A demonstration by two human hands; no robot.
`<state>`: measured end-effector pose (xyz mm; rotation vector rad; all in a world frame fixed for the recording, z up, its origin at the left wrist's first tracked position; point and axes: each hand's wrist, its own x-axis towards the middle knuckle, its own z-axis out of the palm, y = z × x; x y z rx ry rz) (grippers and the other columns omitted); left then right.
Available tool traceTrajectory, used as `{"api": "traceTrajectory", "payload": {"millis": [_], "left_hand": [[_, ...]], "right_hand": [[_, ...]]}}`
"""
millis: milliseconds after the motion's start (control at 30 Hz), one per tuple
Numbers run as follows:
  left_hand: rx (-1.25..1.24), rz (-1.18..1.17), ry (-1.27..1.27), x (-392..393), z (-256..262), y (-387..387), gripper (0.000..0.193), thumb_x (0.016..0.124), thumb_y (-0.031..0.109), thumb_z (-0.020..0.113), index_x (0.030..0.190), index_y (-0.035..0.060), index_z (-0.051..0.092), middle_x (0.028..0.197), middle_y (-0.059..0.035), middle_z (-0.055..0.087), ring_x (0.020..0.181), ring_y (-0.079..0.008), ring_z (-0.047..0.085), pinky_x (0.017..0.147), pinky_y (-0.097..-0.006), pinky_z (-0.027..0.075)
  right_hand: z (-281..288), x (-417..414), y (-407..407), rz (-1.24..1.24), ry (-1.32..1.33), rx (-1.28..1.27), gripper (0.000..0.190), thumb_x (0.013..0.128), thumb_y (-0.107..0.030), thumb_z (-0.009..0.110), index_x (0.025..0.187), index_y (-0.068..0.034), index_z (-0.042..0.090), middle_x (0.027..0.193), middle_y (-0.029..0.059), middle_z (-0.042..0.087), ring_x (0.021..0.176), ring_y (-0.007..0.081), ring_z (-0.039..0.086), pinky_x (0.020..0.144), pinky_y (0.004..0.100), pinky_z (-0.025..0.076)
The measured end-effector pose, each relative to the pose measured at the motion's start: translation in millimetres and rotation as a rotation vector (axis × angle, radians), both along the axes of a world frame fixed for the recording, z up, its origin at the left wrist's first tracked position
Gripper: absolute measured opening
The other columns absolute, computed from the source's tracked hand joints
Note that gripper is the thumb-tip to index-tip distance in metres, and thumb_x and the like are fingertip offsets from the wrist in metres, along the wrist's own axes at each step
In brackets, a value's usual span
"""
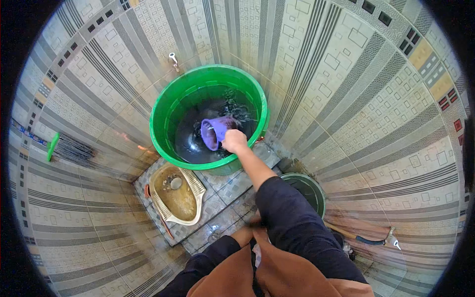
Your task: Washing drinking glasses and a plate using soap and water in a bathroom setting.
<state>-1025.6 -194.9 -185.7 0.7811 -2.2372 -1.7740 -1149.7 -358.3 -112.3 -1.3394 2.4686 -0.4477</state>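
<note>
Inside a large round green plastic tub [158, 143], my right hand [234, 141] grips a purple plastic water dipper [226, 124] by its handle. The dipper lies tilted at the dark water [185, 146], its mouth facing left. Ripples and splashes mark the surface around it. My left hand [255, 220] is low in front of my body, blurred and partly covered by my right sleeve. Its fingers do not show clearly, so I cannot tell whether it holds anything.
A stained squat toilet [185, 208] is set in the tiled step [215, 200] left of the tub. A green-headed broom [54, 146] leans at the left wall. A dark green bucket [313, 191] stands right; a tap [392, 237] with a hose [343, 231] is beyond it. Another tap [173, 61] is behind the tub.
</note>
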Motion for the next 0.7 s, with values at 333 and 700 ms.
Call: {"api": "traceTrajectory", "payload": {"millis": [333,700], "left_hand": [[-0.216,-0.379,0.144,-6.6,11.1,102.7,0.072,0.048,0.029,0.071,0.109,0.0022,0.043,0.111,-0.0183,0.046,0.106,-0.0328,0.041,0.088,-0.0358,0.033],[-0.104,-0.431,0.334,20.2,104.2,330.5,0.068,0.043,0.025,0.074,0.103,0.0071,0.046,0.095,-0.0134,0.056,0.088,-0.0271,0.054,0.076,-0.0342,0.042]], "right_hand": [[87.4,10.4,175.6,-0.118,-1.166,-0.759,0.017,0.082,-0.021,0.049,0.077,-0.006,0.050,0.056,-0.0023,0.046,0.040,0.0020,0.033,0.035,0.0164,0.023],[235.1,110.5,565.7,-0.502,-0.854,-1.017,0.017,0.078,-0.020,0.057,0.080,-0.004,0.052,0.058,-0.0019,0.048,0.043,0.0007,0.036,0.037,0.0142,0.026]]}}
